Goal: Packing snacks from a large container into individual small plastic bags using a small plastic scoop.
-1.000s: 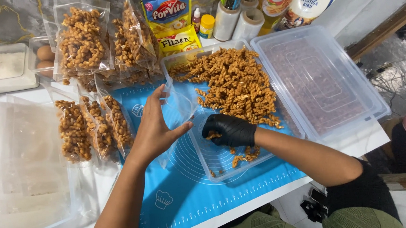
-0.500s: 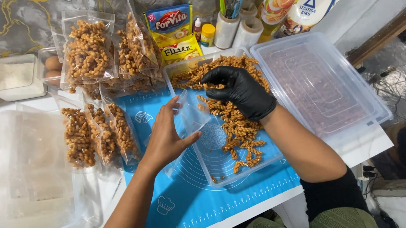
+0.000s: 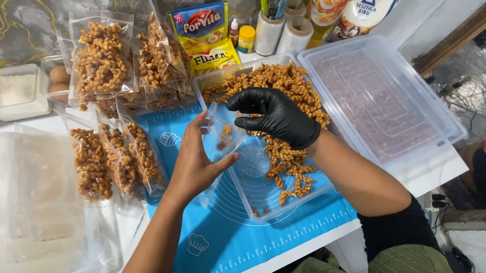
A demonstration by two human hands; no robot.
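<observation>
The bare left hand holds a small clear plastic pouch open over the clear rectangular plastic tray on the blue silicone mat. The black-gloved right hand, fingers curled around a pinch of brown twisted fried snacks, sits at the pouch's mouth. This looks like the filling step; the handful likely needs a careful release inside the mouth.
</observation>
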